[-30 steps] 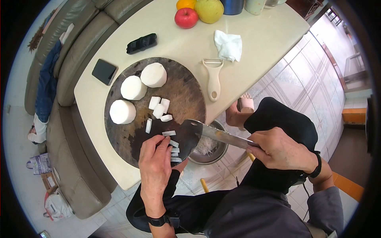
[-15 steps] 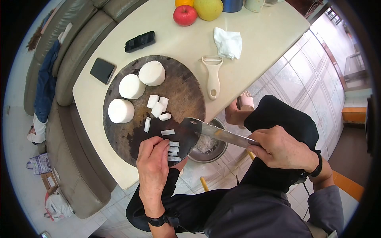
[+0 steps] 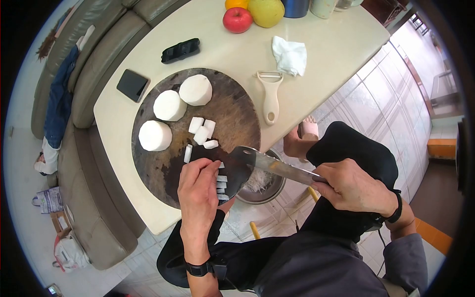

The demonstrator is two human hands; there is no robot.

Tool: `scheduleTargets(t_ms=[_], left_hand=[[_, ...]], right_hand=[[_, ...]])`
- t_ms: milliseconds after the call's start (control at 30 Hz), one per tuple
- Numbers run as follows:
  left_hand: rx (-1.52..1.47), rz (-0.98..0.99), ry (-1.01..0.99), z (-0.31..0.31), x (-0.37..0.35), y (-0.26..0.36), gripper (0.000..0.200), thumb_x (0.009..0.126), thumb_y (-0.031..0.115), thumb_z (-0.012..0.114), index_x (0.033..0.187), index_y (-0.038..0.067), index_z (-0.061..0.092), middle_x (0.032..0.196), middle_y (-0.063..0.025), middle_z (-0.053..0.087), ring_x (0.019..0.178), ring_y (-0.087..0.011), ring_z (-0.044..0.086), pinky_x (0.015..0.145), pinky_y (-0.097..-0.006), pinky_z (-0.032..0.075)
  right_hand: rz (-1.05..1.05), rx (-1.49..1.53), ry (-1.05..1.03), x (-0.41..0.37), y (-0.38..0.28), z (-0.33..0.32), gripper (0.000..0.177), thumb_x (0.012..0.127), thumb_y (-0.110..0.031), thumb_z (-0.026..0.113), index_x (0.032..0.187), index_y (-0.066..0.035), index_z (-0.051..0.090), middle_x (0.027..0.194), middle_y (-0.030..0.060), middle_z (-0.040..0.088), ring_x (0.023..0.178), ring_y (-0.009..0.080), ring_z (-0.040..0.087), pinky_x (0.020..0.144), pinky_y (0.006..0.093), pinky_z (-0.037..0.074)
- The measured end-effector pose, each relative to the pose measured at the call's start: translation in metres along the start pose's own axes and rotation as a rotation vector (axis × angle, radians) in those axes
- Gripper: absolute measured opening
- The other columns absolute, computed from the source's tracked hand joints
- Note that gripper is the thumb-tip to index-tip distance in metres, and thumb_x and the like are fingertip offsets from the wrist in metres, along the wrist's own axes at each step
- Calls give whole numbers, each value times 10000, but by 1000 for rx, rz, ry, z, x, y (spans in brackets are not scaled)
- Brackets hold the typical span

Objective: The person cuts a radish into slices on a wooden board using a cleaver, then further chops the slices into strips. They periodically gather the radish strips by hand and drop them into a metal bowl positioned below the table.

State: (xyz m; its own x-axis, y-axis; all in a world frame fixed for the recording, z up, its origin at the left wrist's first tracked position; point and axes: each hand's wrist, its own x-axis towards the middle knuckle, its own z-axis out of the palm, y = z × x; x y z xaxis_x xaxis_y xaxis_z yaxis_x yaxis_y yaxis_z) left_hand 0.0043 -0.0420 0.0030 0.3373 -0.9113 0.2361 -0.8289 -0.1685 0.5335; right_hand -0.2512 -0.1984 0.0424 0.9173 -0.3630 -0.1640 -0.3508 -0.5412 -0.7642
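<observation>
My right hand grips the handle of a kitchen knife, whose broad blade reaches left over the edge of the round wooden chopping board. On the board, my left hand has its fingers bunched, the tips at a white radish strip. Just below that lies a row of cut strips, partly behind the fingers. One more strip rests beyond the hand. Several small radish blocks sit mid-board. Three thick peeled chunks stand toward the far left.
A metal bowl with white shreds sits below the board's right edge. On the table are a peeler, a white cloth, a phone, a black bundle, an apple and other fruit.
My left hand has moved a little up the board, from the row of strips to the separate strip above it. The knife stays nearly still in my right hand. The view has shifted slightly.
</observation>
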Motion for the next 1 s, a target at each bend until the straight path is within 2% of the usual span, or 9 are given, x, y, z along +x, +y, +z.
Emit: scheduleTargets(t_ms=[767, 900, 1000], left_hand=[[-34, 6, -17, -2, -6, -2, 170, 810, -88, 644, 958, -19, 688, 950, -114, 630, 868, -276, 608, 745, -345, 498], [-25, -18, 5, -4, -8, 6, 198, 814, -79, 641, 998, -21, 683, 1004, -132, 637, 919, -297, 608, 794, -362, 497], [34, -8, 44, -7, -17, 11, 225, 808, -63, 648, 1029, -31, 680, 1056, -160, 638, 984, -330, 603, 848, -388, 491]], right_hand=[[12, -6, 3, 0, 0, 0, 163, 864, -71, 639, 786, 32, 540, 664, 179, 528, 616, 396, 552, 549, 452, 430], [16, -45, -25, 1, -2, -4, 167, 876, -92, 628, 792, 26, 544, 672, 169, 542, 628, 386, 566, 555, 440, 446], [-59, -137, -9, 6, -12, -7, 123, 827, -64, 625, 812, 24, 540, 695, 156, 552, 626, 366, 582, 552, 426, 465]])
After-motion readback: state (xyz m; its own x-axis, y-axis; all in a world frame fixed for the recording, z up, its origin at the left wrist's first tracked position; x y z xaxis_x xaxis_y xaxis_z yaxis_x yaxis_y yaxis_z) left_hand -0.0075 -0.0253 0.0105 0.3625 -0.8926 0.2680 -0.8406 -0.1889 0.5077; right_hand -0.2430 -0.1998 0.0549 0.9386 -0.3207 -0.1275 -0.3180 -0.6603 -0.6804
